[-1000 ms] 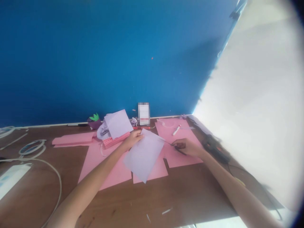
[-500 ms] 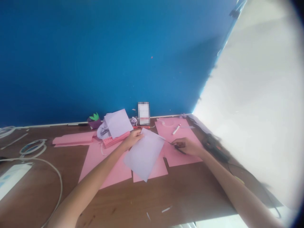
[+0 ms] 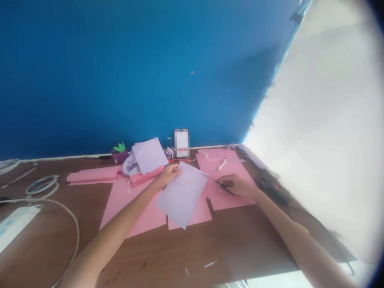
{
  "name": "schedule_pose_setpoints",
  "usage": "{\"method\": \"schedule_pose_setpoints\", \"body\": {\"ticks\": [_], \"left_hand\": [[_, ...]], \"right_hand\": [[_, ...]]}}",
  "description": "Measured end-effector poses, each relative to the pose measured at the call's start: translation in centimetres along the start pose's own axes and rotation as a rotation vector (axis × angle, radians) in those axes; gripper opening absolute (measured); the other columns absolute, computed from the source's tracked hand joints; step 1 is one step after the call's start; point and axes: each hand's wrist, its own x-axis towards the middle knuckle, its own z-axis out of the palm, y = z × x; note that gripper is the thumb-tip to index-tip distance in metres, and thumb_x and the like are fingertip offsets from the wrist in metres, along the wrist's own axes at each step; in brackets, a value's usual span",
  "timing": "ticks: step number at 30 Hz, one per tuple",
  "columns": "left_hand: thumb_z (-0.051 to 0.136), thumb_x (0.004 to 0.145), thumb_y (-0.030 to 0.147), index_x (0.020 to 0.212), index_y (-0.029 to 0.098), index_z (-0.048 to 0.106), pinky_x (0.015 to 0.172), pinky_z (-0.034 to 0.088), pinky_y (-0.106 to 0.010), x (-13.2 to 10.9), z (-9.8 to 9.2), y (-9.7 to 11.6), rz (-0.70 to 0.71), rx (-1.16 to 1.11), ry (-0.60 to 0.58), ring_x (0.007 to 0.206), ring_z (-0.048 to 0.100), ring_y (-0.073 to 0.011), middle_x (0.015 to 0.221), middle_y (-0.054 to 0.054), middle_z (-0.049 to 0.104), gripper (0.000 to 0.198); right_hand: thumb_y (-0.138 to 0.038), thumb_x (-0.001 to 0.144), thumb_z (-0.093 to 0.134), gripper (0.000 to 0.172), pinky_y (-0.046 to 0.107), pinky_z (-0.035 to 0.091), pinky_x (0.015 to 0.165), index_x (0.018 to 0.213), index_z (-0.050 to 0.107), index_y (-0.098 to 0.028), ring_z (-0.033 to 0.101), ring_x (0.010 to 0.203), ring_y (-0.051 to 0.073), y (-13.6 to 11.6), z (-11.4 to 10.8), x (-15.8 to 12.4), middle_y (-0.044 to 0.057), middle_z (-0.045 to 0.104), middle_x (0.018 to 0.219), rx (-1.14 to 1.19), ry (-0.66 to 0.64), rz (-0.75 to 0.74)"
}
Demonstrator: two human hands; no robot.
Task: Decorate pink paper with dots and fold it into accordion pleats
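My left hand (image 3: 170,175) pinches the upper left edge of a pale purple sheet of paper (image 3: 184,196), which is held tilted above pink sheets. In my right hand (image 3: 234,185) is a pair of scissors (image 3: 213,181), fingers closed round the dark handles. The blades point left and meet the paper's upper right edge. Beneath lie pink paper sheets (image 3: 135,216); another pink sheet (image 3: 234,200) is under my right hand. A white marker (image 3: 223,163) rests on that sheet, just beyond my right hand.
Crumpled and flat purple paper (image 3: 150,154) sits on folded pink paper at the back. Nearby stands a purple paper shape with green leaves (image 3: 119,152). A phone-like object (image 3: 181,144), blurred, leans by the blue wall. White cable (image 3: 76,228) and a power strip (image 3: 18,226) lie left.
Almost nothing has moved. The scissor blades show slightly more across the purple paper's upper right edge; both hands keep their places.
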Motion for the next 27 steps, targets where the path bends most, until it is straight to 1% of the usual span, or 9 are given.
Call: {"method": "schedule_pose_setpoints", "body": {"ticks": [5, 10, 17, 22, 27], "left_hand": [[0.064, 0.078, 0.046, 0.112, 0.015, 0.062, 0.066, 0.050, -0.028, 0.0, 0.0, 0.0, 0.007, 0.015, -0.011, 0.081, 0.067, -0.0212, 0.099, -0.009, 0.069, 0.046], [0.065, 0.078, 0.045, 0.111, 0.014, 0.062, 0.068, 0.050, -0.029, 0.0, 0.0, 0.3, 0.012, 0.021, -0.013, 0.085, 0.066, -0.0223, 0.103, -0.011, 0.069, 0.045], [0.062, 0.080, 0.048, 0.108, 0.013, 0.063, 0.067, 0.050, -0.029, -0.3, 0.0, 0.4, 0.008, 0.035, -0.010, 0.082, 0.066, -0.0225, 0.097, -0.009, 0.070, 0.045], [0.065, 0.077, 0.049, 0.108, 0.013, 0.065, 0.069, 0.049, -0.029, -0.4, 0.0, 0.9, 0.025, 0.066, -0.019, 0.086, 0.065, -0.0231, 0.102, -0.009, 0.069, 0.048], [0.064, 0.078, 0.047, 0.105, 0.012, 0.066, 0.068, 0.049, -0.028, -0.5, 0.0, 1.0, 0.055, 0.088, -0.028, 0.085, 0.065, -0.0226, 0.100, -0.009, 0.069, 0.044]], "right_hand": [[-0.037, 0.071, 0.067, 0.034, 0.026, 0.046, 0.054, 0.100, 0.074, -0.021, 0.061, 0.060, 0.017, 0.3, 0.1, -0.1, 0.003, 0.070, 0.071, 0.008, 0.008, -0.001], [-0.038, 0.071, 0.067, 0.035, 0.026, 0.047, 0.056, 0.100, 0.074, -0.021, 0.062, 0.064, 0.018, 0.4, 0.2, 0.0, 0.003, 0.070, 0.070, 0.011, -0.001, -0.001], [-0.038, 0.072, 0.065, 0.036, 0.026, 0.046, 0.057, 0.103, 0.073, -0.021, 0.061, 0.066, 0.018, 0.3, 0.3, 0.0, 0.003, 0.070, 0.070, 0.015, 0.012, 0.019], [-0.038, 0.072, 0.064, 0.039, 0.025, 0.043, 0.053, 0.105, 0.072, -0.018, 0.057, 0.061, 0.016, -0.2, 0.4, -0.1, 0.004, 0.068, 0.071, 0.016, -0.030, 0.040], [-0.038, 0.074, 0.061, 0.038, 0.024, 0.041, 0.051, 0.104, 0.072, -0.019, 0.051, 0.054, 0.013, -1.0, 0.5, -0.4, 0.002, 0.066, 0.068, -0.024, -0.059, 0.067]]}}
